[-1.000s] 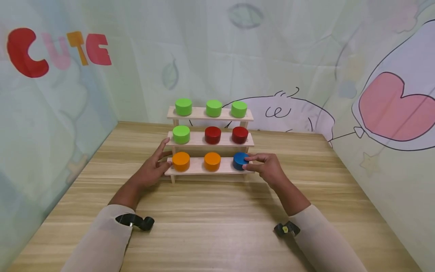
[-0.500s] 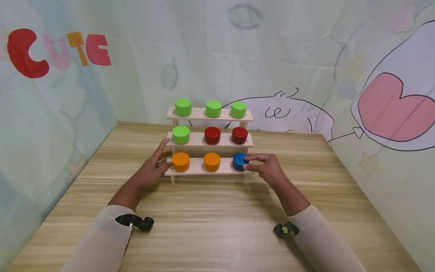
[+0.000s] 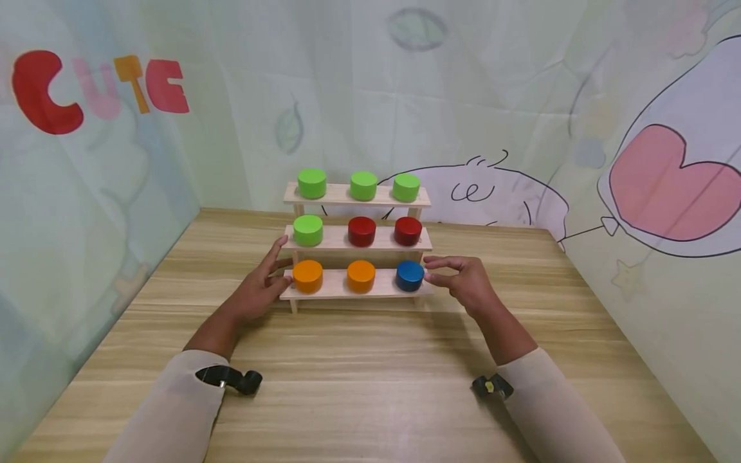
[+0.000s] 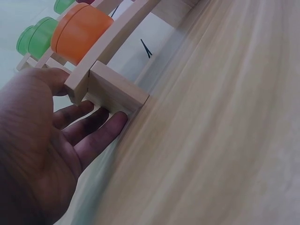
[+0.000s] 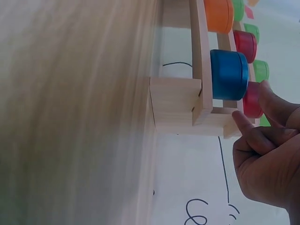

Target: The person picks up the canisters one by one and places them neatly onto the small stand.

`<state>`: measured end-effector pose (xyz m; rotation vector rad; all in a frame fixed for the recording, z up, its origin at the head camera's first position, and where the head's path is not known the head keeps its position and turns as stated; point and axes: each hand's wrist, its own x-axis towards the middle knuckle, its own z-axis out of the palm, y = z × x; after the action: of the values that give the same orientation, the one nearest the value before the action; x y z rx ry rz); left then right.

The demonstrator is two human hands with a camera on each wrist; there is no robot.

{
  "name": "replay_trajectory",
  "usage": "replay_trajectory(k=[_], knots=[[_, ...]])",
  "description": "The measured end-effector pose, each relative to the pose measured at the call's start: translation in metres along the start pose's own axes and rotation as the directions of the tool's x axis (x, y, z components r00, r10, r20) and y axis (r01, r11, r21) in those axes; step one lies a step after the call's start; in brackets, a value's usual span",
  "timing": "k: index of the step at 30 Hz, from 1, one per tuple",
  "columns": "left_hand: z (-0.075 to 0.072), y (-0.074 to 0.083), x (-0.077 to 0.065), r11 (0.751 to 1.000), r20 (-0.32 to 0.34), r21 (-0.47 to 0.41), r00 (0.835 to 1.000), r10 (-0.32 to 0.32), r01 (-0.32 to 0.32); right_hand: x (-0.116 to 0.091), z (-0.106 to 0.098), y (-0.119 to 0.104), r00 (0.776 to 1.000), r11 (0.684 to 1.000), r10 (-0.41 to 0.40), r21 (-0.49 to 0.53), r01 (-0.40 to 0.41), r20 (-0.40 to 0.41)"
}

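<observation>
My left hand (image 3: pixel 260 289) rests against the left end of a three-tier wooden display rack (image 3: pixel 338 292). In the left wrist view its thumb lies on the end of the bottom shelf, and the relaxed fingers reach along the rack's side leg (image 4: pixel 115 89). At the other end my right hand (image 3: pixel 467 283) stands just beside a small blue round lidded container (image 3: pixel 410 276), thumb and index finger held apart with nothing between them. The blue container (image 5: pixel 228 75) sits upright at the right end of the bottom shelf.
Two orange containers (image 3: pixel 361 276) share the bottom shelf. One green container (image 3: pixel 308 231) and two red containers (image 3: pixel 361 231) stand on the middle shelf, and three green ones on top. The rack is on a wood-grain table (image 3: pixel 359 386) before a printed curtain (image 3: pixel 243 96).
My right hand has let go of the blue container and drawn back slightly to the right. The left hand keeps its place at the rack.
</observation>
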<state>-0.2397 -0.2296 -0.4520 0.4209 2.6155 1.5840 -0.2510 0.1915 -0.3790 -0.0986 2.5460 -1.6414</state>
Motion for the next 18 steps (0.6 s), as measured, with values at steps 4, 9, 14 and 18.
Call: replay_trajectory(k=[4,9,14,18], knots=[[0.000,-0.004,0.000,1.000,-0.011,-0.002,1.000,0.008,-0.008,0.000,-0.004,0.000,1.000,1.000,0.005,0.007,-0.005,-0.010],[-0.001,-0.003,-0.001,1.000,-0.010,-0.019,1.000,0.016,-0.017,0.001,-0.010,0.000,0.999,1.000,0.007,0.004,-0.006,-0.051],[-0.003,-0.002,-0.003,1.000,-0.063,0.010,0.998,0.015,-0.014,0.002,-0.014,-0.001,0.992,1.000,-0.023,0.012,0.025,-0.120],[-0.005,-0.003,-0.004,0.998,-0.146,0.064,0.989,0.022,-0.012,0.004,-0.016,0.001,0.979,0.999,-0.048,-0.004,0.048,-0.200]])
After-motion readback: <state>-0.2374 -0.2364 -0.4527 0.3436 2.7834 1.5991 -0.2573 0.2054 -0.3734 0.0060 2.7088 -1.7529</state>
